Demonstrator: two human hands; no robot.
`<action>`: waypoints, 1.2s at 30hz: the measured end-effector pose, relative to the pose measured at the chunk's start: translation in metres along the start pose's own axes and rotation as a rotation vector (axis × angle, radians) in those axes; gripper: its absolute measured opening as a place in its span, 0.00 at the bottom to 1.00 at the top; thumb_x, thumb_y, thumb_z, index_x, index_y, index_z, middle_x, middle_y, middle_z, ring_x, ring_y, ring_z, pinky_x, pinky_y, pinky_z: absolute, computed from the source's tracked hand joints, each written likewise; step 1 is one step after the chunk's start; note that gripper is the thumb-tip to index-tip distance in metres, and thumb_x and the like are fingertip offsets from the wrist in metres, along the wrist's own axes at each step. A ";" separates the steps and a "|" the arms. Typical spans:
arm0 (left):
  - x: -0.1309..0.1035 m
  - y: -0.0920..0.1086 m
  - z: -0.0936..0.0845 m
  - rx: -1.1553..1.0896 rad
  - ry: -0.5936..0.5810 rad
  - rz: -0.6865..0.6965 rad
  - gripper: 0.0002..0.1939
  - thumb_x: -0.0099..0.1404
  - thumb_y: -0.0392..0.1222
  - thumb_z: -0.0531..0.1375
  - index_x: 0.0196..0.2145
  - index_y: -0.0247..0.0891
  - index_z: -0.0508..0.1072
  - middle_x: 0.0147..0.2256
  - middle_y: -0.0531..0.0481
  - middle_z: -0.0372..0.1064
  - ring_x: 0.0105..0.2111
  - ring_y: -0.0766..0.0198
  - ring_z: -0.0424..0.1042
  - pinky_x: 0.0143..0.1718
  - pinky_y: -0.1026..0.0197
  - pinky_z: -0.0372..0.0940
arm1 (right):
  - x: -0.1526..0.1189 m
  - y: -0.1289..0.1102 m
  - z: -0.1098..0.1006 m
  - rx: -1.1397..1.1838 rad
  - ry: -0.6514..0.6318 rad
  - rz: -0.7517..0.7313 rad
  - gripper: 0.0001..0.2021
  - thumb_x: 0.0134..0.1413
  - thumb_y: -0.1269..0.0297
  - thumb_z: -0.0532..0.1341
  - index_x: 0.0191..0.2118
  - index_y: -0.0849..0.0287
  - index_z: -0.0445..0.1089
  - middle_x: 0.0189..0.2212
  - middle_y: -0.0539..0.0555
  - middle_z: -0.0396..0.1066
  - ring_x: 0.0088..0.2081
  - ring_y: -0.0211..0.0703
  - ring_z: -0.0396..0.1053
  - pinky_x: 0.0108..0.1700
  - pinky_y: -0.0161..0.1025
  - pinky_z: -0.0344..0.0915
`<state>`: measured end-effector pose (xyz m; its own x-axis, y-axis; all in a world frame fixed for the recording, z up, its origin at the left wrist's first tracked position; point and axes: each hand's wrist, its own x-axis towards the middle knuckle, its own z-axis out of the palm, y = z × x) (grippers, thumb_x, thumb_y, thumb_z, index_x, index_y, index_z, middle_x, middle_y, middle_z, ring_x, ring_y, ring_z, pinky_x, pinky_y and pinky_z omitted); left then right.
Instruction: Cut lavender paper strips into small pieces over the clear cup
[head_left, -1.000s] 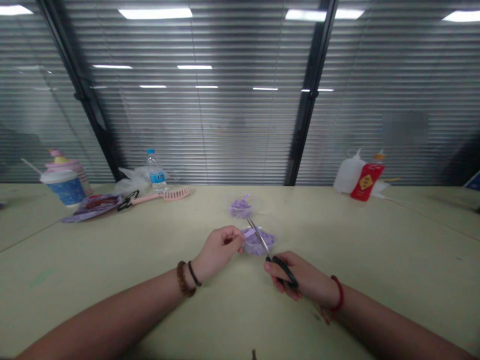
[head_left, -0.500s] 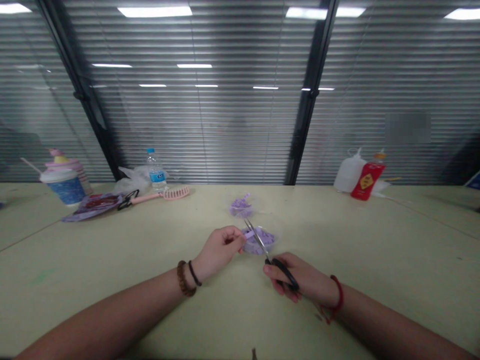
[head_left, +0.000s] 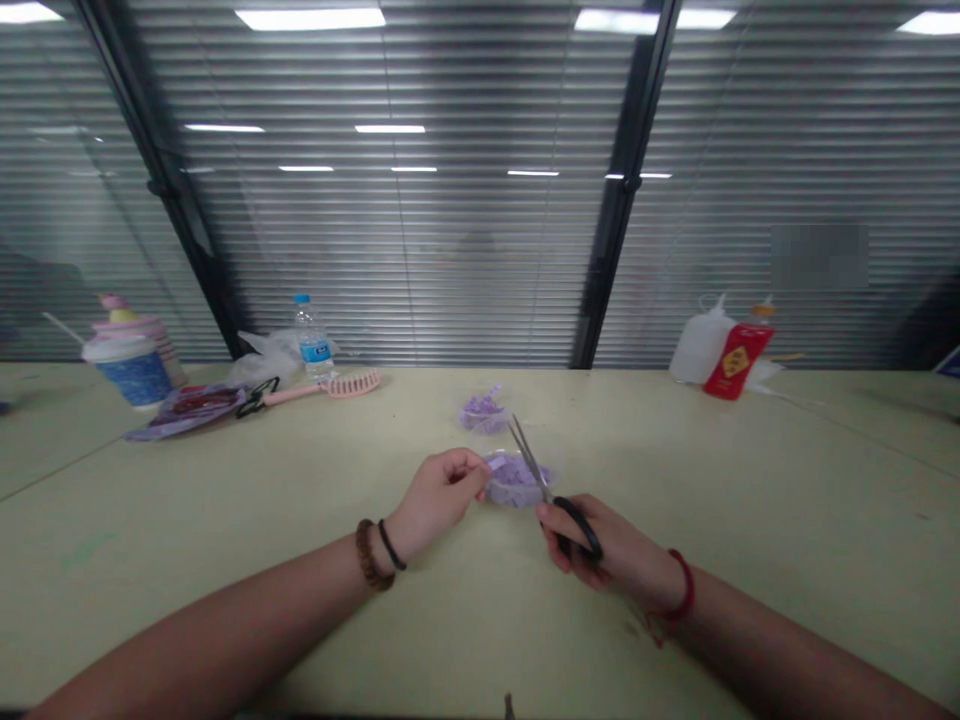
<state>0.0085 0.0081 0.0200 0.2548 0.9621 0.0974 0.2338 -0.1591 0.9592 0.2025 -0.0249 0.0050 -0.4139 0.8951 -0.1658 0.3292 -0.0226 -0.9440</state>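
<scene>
My left hand (head_left: pixel 450 490) is closed in a pinch on a small purple strip (head_left: pixel 497 463), over the left rim of a clear bowl (head_left: pixel 517 495) of purple pieces. In my right hand (head_left: pixel 585 540) are black-handled scissors (head_left: pixel 531 455), their blades slightly apart and pointing up and away, above the bowl's right side. The blades do not touch the strip. A second clear bowl (head_left: pixel 482 420) with purple pieces stands just behind the first.
At the back left are a blue cup (head_left: pixel 135 375), a purple packet (head_left: pixel 187 408), a pink hairbrush (head_left: pixel 352 385), a plastic bag (head_left: pixel 266 358) and a water bottle (head_left: pixel 315 345). A white bottle (head_left: pixel 699 345) and a red bottle (head_left: pixel 737 360) stand back right on the table (head_left: pixel 420 640).
My right hand and the scissors have moved a little right and away, so the blades have come off the strip. My left hand has hardly moved.
</scene>
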 end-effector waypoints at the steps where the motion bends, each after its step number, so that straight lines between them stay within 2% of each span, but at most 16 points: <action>1: 0.000 0.000 0.000 -0.013 0.008 -0.007 0.11 0.55 0.46 0.55 0.22 0.35 0.63 0.14 0.60 0.55 0.11 0.76 0.50 0.12 0.71 0.45 | 0.000 0.001 0.000 -0.007 -0.041 -0.004 0.26 0.48 0.42 0.52 0.17 0.63 0.61 0.11 0.47 0.58 0.09 0.26 0.51 0.11 0.26 0.46; 4: -0.001 -0.001 0.001 -0.043 0.016 -0.015 0.11 0.55 0.46 0.55 0.23 0.35 0.63 0.15 0.60 0.56 0.11 0.76 0.49 0.12 0.71 0.45 | -0.001 0.000 0.001 -0.041 -0.158 0.007 0.26 0.48 0.42 0.53 0.17 0.64 0.62 0.09 0.46 0.56 0.09 0.28 0.53 0.11 0.25 0.48; 6: -0.002 -0.002 0.002 -0.036 0.004 -0.007 0.13 0.55 0.48 0.55 0.22 0.35 0.63 0.15 0.60 0.56 0.11 0.76 0.50 0.12 0.70 0.45 | -0.002 -0.002 0.004 -0.028 -0.188 0.017 0.26 0.46 0.42 0.54 0.16 0.63 0.61 0.09 0.46 0.56 0.10 0.28 0.54 0.10 0.25 0.48; 12: -0.006 0.000 0.008 0.009 -0.066 0.029 0.13 0.56 0.47 0.55 0.20 0.36 0.62 0.12 0.61 0.52 0.11 0.76 0.48 0.13 0.69 0.43 | -0.003 -0.005 0.007 0.000 -0.176 0.025 0.26 0.43 0.42 0.56 0.17 0.64 0.61 0.11 0.47 0.58 0.10 0.27 0.55 0.10 0.25 0.48; 23: -0.006 -0.001 0.010 0.007 -0.080 0.044 0.12 0.57 0.45 0.55 0.21 0.35 0.63 0.12 0.61 0.54 0.11 0.76 0.48 0.14 0.69 0.44 | -0.001 -0.003 0.007 0.001 -0.168 0.046 0.26 0.42 0.41 0.56 0.17 0.63 0.62 0.11 0.47 0.59 0.10 0.27 0.54 0.11 0.25 0.49; 27: -0.004 0.000 0.008 0.013 -0.090 0.044 0.12 0.57 0.46 0.54 0.21 0.35 0.63 0.15 0.59 0.57 0.11 0.77 0.49 0.14 0.69 0.44 | 0.000 0.001 0.005 0.038 -0.120 0.039 0.26 0.44 0.42 0.55 0.17 0.63 0.62 0.11 0.47 0.59 0.10 0.27 0.54 0.11 0.26 0.48; 33: -0.001 -0.005 0.005 0.004 -0.034 0.032 0.11 0.57 0.46 0.55 0.23 0.35 0.64 0.16 0.60 0.58 0.11 0.76 0.50 0.14 0.69 0.46 | 0.004 0.005 0.002 0.052 0.037 0.001 0.25 0.46 0.43 0.56 0.16 0.62 0.59 0.10 0.46 0.57 0.09 0.25 0.46 0.10 0.27 0.41; 36: -0.001 -0.005 0.004 0.013 -0.017 0.035 0.12 0.56 0.47 0.55 0.22 0.35 0.63 0.14 0.61 0.56 0.11 0.76 0.50 0.15 0.69 0.46 | 0.003 0.004 0.001 0.081 0.024 0.000 0.26 0.48 0.42 0.53 0.17 0.63 0.60 0.11 0.47 0.58 0.09 0.25 0.48 0.11 0.27 0.43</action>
<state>0.0110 0.0074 0.0143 0.2786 0.9521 0.1262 0.2365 -0.1954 0.9518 0.2022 -0.0225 0.0003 -0.3932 0.9054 -0.1598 0.2593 -0.0575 -0.9641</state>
